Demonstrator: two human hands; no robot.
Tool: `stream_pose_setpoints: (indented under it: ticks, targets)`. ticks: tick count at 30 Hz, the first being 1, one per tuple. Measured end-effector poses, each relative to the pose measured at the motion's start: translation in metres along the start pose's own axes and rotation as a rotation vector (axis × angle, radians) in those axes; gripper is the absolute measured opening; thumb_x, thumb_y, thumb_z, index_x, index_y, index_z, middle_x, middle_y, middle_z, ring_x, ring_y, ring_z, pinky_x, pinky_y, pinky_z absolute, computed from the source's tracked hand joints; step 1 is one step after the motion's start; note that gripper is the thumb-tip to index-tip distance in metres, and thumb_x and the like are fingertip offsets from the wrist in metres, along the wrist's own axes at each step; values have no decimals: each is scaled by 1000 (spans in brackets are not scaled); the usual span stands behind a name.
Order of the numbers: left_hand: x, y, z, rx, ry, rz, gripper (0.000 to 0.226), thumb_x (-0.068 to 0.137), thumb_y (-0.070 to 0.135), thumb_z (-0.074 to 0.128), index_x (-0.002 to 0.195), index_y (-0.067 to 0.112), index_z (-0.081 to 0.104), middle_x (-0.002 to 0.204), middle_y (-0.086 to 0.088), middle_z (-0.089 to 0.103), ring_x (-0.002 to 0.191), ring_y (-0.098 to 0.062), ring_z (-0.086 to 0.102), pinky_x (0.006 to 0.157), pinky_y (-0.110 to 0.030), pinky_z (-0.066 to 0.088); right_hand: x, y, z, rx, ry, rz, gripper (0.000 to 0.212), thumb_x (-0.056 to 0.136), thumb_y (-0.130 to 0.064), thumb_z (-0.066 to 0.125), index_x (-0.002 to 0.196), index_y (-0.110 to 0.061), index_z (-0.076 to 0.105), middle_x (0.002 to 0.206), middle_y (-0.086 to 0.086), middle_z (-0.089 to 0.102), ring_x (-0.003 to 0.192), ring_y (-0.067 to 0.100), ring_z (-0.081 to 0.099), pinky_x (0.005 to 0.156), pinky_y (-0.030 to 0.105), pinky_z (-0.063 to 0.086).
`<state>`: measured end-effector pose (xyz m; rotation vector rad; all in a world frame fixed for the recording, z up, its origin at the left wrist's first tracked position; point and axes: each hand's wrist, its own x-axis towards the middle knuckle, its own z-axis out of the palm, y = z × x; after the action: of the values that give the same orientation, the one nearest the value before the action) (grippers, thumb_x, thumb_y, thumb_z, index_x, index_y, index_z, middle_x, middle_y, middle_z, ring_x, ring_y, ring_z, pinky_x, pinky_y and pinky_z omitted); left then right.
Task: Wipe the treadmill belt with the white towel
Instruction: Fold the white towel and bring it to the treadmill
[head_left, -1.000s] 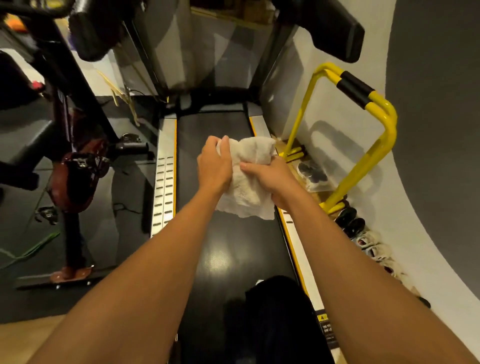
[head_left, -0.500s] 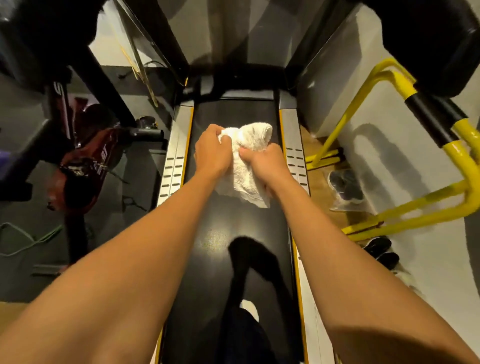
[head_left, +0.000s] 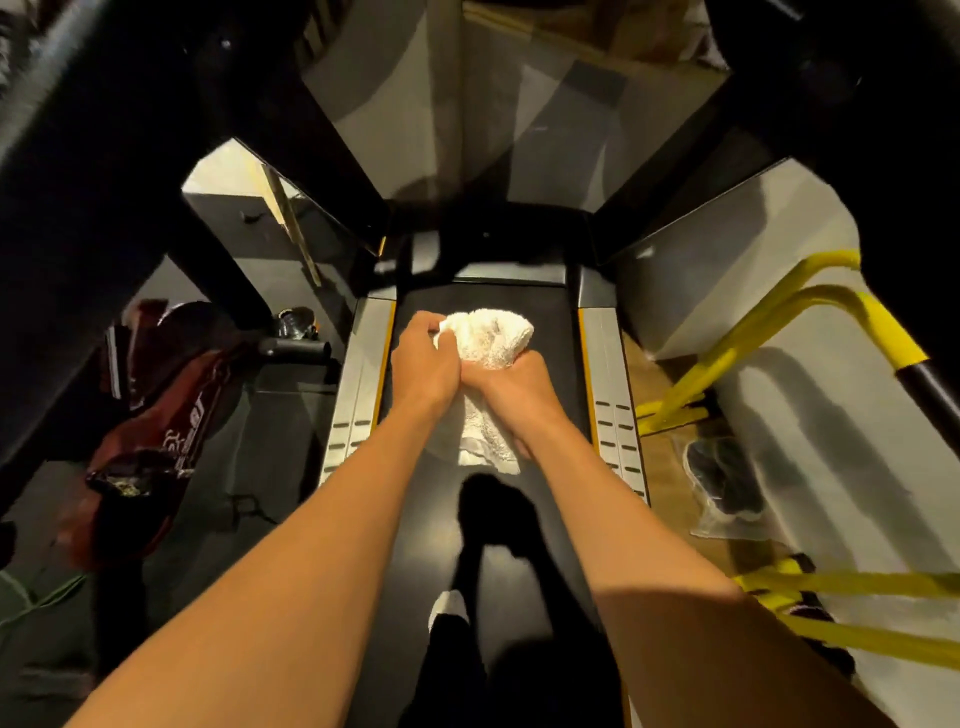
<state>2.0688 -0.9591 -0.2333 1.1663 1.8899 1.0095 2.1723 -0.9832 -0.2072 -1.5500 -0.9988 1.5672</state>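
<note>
Left grip (head_left: 423, 364), right grip (head_left: 514, 385) clutch towel (head_left: 493, 332), bulging ahead.

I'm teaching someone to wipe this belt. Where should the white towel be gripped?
Probably its bunched far end, from above, as left hand and right hand grip the white towel now; the thin tail between the wrists offers little to hold.

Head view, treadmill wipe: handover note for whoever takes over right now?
Left hand: grips the bunched white towel at its left edge.
Right hand: grips the towel lower down; its loose tail hangs under the wrist.
Towel is over the front end of the treadmill belt, between the silver side rails; contact with the belt is unclear.
Done: no wiped area can be told apart.
Left: probably the whole belt, front end back to the person's feet.
</note>
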Motion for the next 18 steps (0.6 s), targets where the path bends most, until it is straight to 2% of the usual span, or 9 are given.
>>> stream_pose_setpoints:
  ticks: [2, 5, 6, 8, 11, 13, 14, 16, 18]
  targets:
    - [40, -5, 9, 19, -2, 21, 23, 98, 19, 43, 113, 14, 59, 103, 0, 61, 92, -16, 56, 76, -26, 39, 47, 0, 8, -45, 44, -29, 26, 71, -16, 76, 97, -13, 70, 84, 2, 74, 74, 17, 71, 67, 35, 59]
    - [90, -12, 22, 1, 15, 8, 19, 99, 20, 42, 111, 15, 56, 107, -1, 61, 95, -17, 56, 78, -27, 41, 109, -3, 11, -160, 144, -64, 28, 75, -9, 66, 103, -10, 65, 75, -3, 65, 52, 7, 55, 46, 21, 44]
    - [104, -15, 27, 5, 23, -9, 19, 100, 20, 41, 110, 15, 56, 107, 0, 60, 94, -17, 55, 78, -27, 40, 127, -4, 11, -191, 161, -56, 30, 76, -8, 64, 106, -11, 63, 76, -1, 65, 50, 6, 52, 44, 19, 42]
    - [133, -23, 41, 7, 40, -31, 19, 100, 19, 41, 109, 14, 57, 106, -1, 59, 92, -16, 53, 76, -26, 37, 161, -1, 8, -221, 156, -40, 30, 77, -9, 63, 106, -15, 63, 80, 1, 68, 56, 10, 56, 50, 23, 46]
    - [177, -35, 65, 29, 46, -34, 18, 99, 17, 44, 108, 12, 59, 102, -1, 60, 87, -13, 52, 74, -22, 36, 214, 9, 4, -250, 100, -28, 11, 77, -10, 63, 87, -12, 66, 73, 2, 66, 59, 14, 56, 58, 36, 48]
    - [210, -44, 85, 34, 32, -49, 17, 99, 16, 46, 106, 13, 60, 99, -1, 61, 83, -12, 53, 74, -22, 37, 255, 17, 1, -249, 88, -17, 2, 80, -10, 65, 80, -12, 66, 75, 5, 66, 65, 16, 59, 63, 39, 49]
    - [227, -50, 96, 39, 24, -63, 16, 99, 16, 46, 105, 13, 61, 98, -1, 62, 83, -12, 54, 74, -22, 38, 277, 24, 0, -249, 96, 1, 4, 82, -12, 66, 86, -12, 67, 81, 6, 68, 73, 19, 62, 67, 37, 50]
    - [262, -65, 119, 33, 20, -102, 15, 98, 17, 48, 103, 15, 61, 98, -1, 64, 88, -15, 57, 76, -24, 41, 321, 38, -2, -252, 115, 33, 21, 84, -16, 69, 102, -6, 66, 94, 7, 69, 86, 22, 65, 70, 30, 48]
    - [297, -83, 141, 54, 13, -121, 14, 96, 17, 50, 102, 15, 62, 98, -1, 64, 92, -17, 59, 79, -25, 44, 363, 53, -5, -260, 121, 10, 30, 83, -16, 70, 107, 1, 64, 98, 10, 68, 89, 24, 64, 70, 27, 47]
